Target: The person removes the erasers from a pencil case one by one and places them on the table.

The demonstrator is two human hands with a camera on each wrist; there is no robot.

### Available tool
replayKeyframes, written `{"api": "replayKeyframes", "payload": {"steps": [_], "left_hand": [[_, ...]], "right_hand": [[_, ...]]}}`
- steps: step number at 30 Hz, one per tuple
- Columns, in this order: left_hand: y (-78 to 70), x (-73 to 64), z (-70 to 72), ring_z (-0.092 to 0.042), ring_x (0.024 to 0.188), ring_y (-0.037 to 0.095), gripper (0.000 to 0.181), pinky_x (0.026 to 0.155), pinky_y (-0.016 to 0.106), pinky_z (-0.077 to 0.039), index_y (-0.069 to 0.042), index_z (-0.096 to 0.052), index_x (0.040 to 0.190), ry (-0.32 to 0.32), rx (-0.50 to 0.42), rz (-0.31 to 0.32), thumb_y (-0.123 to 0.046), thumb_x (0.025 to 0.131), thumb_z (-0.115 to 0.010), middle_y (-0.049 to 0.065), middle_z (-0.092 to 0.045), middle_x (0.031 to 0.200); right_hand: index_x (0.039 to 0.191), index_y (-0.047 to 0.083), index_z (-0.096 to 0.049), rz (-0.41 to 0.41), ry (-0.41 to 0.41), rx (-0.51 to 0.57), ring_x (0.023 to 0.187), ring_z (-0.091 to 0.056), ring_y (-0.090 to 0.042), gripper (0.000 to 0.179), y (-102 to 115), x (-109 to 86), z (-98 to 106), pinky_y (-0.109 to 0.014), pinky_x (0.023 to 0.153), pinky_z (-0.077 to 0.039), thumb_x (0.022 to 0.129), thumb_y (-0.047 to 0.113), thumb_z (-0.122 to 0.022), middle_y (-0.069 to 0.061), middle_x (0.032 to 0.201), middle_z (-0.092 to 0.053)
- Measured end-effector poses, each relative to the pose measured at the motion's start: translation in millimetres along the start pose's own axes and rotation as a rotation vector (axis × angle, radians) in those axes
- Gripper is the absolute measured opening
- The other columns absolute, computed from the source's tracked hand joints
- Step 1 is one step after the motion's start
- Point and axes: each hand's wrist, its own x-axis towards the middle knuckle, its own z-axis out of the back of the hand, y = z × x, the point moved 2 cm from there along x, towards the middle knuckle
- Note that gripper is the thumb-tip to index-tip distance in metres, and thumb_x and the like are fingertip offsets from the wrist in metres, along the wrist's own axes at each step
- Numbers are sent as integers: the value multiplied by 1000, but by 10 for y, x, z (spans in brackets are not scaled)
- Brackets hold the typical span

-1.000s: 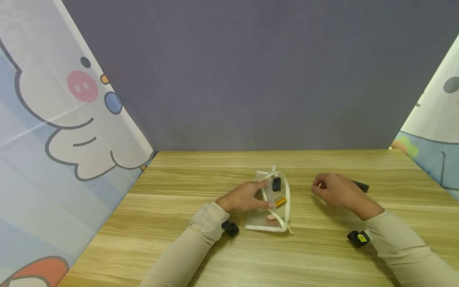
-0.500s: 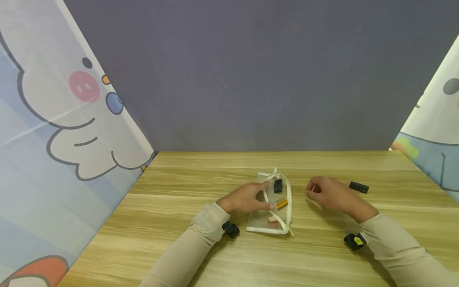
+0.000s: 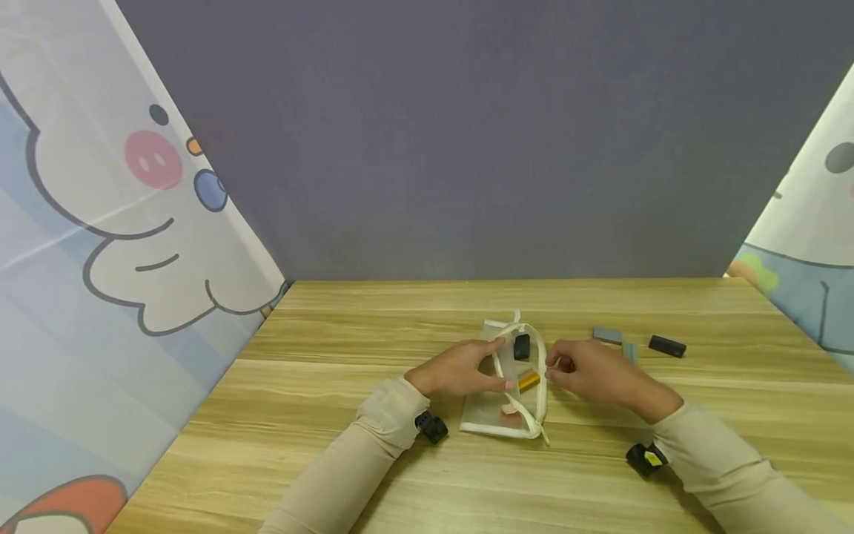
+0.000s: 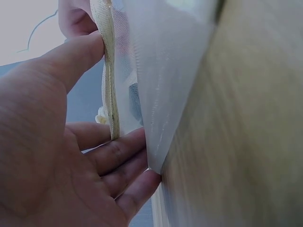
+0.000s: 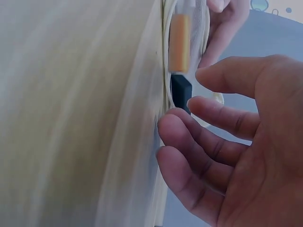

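A see-through mesh pouch (image 3: pixel 485 415) with cream zip edging lies on the table, its mouth facing right. My left hand (image 3: pixel 460 367) grips the upper zip edge, thumb and fingers spread along it, and holds the mouth apart. In the mouth lie a small black block (image 3: pixel 522 347) and an orange-and-grey piece (image 3: pixel 529 381); a pinkish piece (image 3: pixel 512 417) shows near the lower corner. My right hand (image 3: pixel 590 372) is at the right side of the mouth. In the right wrist view its fingers (image 5: pixel 177 125) are loosely bent close to the pouch edge, with nothing seen between thumb and fingertips.
Right of the pouch lie a flat grey block (image 3: pixel 607 335), a grey-blue piece (image 3: pixel 630 351) partly behind my right hand, and a black oblong block (image 3: pixel 667 346). A dark grey panel (image 3: pixel 467 148) stands along the back of the wooden table (image 3: pixel 360 311).
My right hand has moved left, up to the pouch mouth, uncovering the grey and grey-blue pieces and all of the black oblong block. The pouch has shifted slightly right with my left hand.
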Motion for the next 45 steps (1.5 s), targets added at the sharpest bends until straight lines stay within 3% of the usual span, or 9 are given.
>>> {"api": "replayKeyframes", "payload": {"steps": [12, 19, 26, 32, 45], "left_hand": [[-37, -29, -62, -39, 139, 11, 88, 109, 27, -37, -7, -28, 158, 14, 7, -21, -55, 94, -64, 5, -40, 156], [-59, -72, -83, -41, 138, 13, 85, 109, 28, -38, -8, -32, 157, 7, 35, 0, -58, 95, -61, 5, -42, 155], [-69, -60, -64, -46, 136, 14, 74, 107, 29, -41, -10, -43, 153, -51, 56, -4, -56, 97, -60, 2, -47, 151], [-65, -44, -56, -44, 137, 15, 74, 108, 29, -40, -9, -44, 152, -54, 56, -8, -56, 96, -61, 3, -47, 151], [-42, -35, -4, -44, 137, 14, 71, 108, 27, -38, -9, -48, 150, -59, 57, -29, -52, 96, -63, 0, -49, 150]], "right_hand": [[122, 4, -67, 82, 38, -7, 78, -58, -3, 31, 137, -11, -139, -28, 65, -51, 94, 17, -72, 8, 93, -63], [125, 4, -69, 118, 37, -59, 76, -54, -2, 36, 192, -54, -192, -25, 62, -49, 92, 19, -74, 5, 95, -57], [116, 11, -71, 104, 18, -124, 77, -56, -2, 27, 212, -59, -189, -25, 62, -49, 90, 18, -76, 6, 95, -57], [106, 18, -68, 83, 15, -155, 79, -59, -4, 20, 217, -49, -173, -27, 65, -51, 88, 20, -78, 9, 96, -58], [93, 22, -63, 132, -13, -182, 73, -51, 1, 16, 211, -42, -138, -25, 61, -46, 88, 22, -79, 12, 90, -53]]}}
